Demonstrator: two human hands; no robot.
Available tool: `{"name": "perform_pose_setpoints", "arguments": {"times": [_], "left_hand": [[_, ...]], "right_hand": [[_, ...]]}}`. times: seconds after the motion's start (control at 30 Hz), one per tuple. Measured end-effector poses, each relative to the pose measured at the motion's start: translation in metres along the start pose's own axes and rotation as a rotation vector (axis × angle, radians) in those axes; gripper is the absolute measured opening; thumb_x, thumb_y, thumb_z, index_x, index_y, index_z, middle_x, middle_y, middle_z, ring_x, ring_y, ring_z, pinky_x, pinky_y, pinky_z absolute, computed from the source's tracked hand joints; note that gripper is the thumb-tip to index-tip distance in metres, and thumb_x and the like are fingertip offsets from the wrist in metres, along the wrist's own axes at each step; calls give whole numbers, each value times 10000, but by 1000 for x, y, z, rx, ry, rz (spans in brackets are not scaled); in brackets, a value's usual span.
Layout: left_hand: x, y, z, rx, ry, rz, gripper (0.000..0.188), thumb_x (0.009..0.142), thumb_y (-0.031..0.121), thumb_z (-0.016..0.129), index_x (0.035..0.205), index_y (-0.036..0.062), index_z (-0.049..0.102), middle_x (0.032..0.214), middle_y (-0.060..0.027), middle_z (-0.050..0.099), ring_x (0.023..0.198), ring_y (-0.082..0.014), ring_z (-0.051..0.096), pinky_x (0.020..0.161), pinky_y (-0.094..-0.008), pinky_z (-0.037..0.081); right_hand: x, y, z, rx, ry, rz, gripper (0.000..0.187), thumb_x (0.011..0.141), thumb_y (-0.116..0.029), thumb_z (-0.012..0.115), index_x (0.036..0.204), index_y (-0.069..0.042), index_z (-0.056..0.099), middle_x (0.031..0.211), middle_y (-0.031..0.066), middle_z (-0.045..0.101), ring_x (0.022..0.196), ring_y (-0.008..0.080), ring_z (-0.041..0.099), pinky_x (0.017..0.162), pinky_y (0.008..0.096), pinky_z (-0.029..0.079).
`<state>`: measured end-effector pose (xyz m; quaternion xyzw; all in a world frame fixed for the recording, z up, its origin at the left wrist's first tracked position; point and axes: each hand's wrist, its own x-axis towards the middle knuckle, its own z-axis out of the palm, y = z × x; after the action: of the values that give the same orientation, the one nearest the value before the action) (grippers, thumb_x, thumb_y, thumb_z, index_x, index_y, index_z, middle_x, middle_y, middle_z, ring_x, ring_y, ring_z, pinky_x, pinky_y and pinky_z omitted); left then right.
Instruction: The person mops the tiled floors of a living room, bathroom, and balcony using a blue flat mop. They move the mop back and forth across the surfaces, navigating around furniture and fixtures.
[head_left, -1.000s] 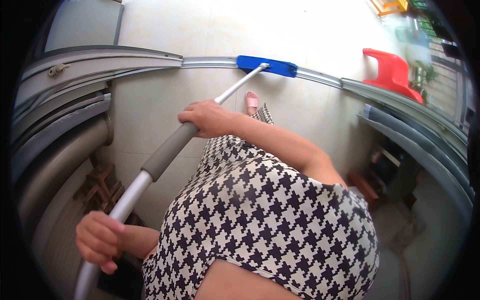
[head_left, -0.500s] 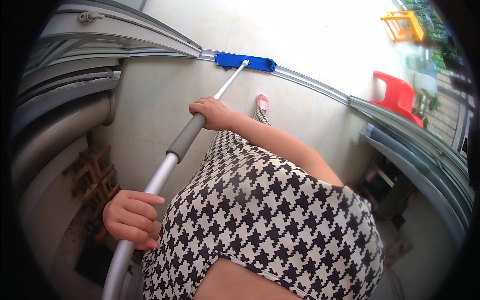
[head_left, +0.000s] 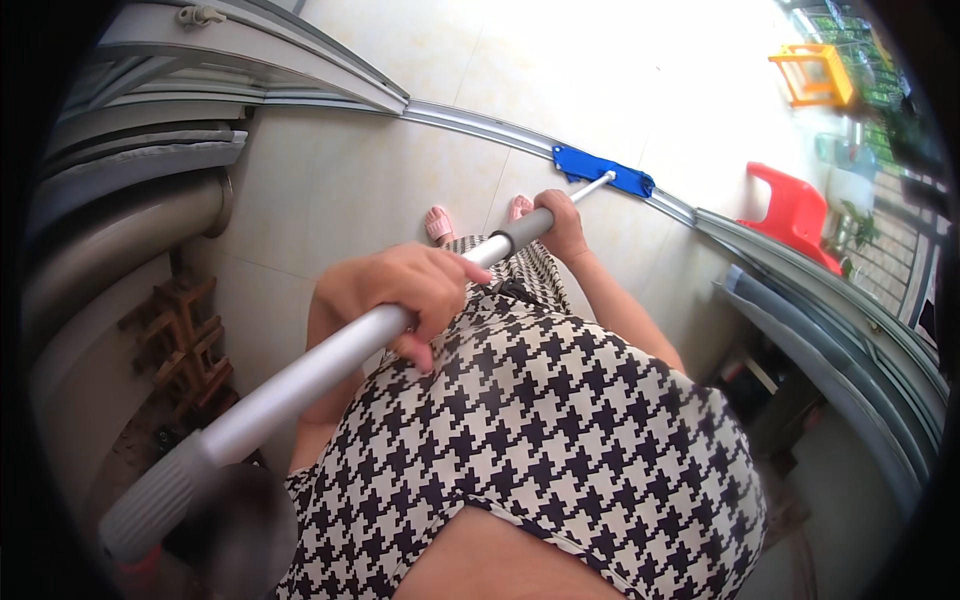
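Note:
A flat mop with a blue cloth head (head_left: 578, 163) lies across the metal door track, its silver pole (head_left: 300, 375) running down toward the lower left, past my body. My right hand (head_left: 563, 222) is closed around the pole at its grey sleeve (head_left: 522, 231), nearer the head. Farther up the pole, my left hand (head_left: 395, 285) wraps over the bare metal with the thumb underneath. The ribbed grey end grip (head_left: 155, 505) sticks out at the lower left, untouched by either hand. My pink sandals (head_left: 437, 224) show on the tiles beyond my black-and-white patterned clothing.
The sliding-door track (head_left: 470, 123) crosses the pale tiled floor (head_left: 340, 165). Beyond it stand a red stool (head_left: 790, 210) and a yellow stool (head_left: 812, 75). A large brownish cylinder (head_left: 170, 212) and a wooden rack (head_left: 185, 335) are on the left; grey panels (head_left: 800, 340) line the right.
The mop head has slid right along the track. Both hands have moved right with the pole, which lies at a flatter slant, its end grip now visible. A second sandal has come into view.

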<state>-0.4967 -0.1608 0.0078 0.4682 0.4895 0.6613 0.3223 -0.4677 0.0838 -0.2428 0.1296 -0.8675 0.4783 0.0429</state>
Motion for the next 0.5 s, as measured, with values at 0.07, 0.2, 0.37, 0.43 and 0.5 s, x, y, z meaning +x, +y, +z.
{"name": "perform_pose_setpoints", "arguments": {"times": [0.07, 0.2, 0.37, 0.43, 0.5], "left_hand": [[10, -21, 4, -32, 146, -68, 311, 806, 179, 767, 663, 130, 495, 665, 20, 576, 674, -162, 571, 1097, -476, 330], [26, -52, 21, -164, 765, -30, 190, 823, 65, 600, 814, 137, 424, 649, 27, 446, 717, -157, 475, 1063, -522, 346], [20, 8, -24, -70, 662, 61, 236, 826, 221, 631, 782, 176, 403, 587, 54, 382, 607, -138, 389, 757, -349, 420], [26, 40, -37, -6, 505, 99, 320, 798, 253, 705, 721, 169, 406, 555, 55, 433, 548, -129, 417, 693, -333, 453], [20, 73, -24, 157, 466, 145, 354, 802, 296, 730, 684, 170, 421, 539, 63, 474, 509, -117, 428, 628, -311, 460]], "right_hand": [[-10, 24, -14, -47, 12, 47, 170, 746, -133, 704, 772, -82, 544, 754, 99, 599, 768, 328, 586, 705, 420, 464], [-8, 55, -24, -101, 26, 133, 135, 722, -74, 670, 781, -81, 549, 767, 112, 607, 790, 347, 593, 715, 436, 466], [43, 9, 5, 68, 15, 41, 228, 692, -132, 735, 856, -88, 582, 876, 119, 624, 869, 343, 602, 765, 442, 482], [70, -15, 13, 128, -50, -23, 279, 689, -171, 758, 884, -108, 568, 873, 102, 608, 895, 330, 600, 774, 439, 480], [91, -45, 15, 152, -181, -124, 291, 712, -195, 755, 915, -129, 557, 886, 83, 608, 905, 321, 608, 779, 449, 481]]}}
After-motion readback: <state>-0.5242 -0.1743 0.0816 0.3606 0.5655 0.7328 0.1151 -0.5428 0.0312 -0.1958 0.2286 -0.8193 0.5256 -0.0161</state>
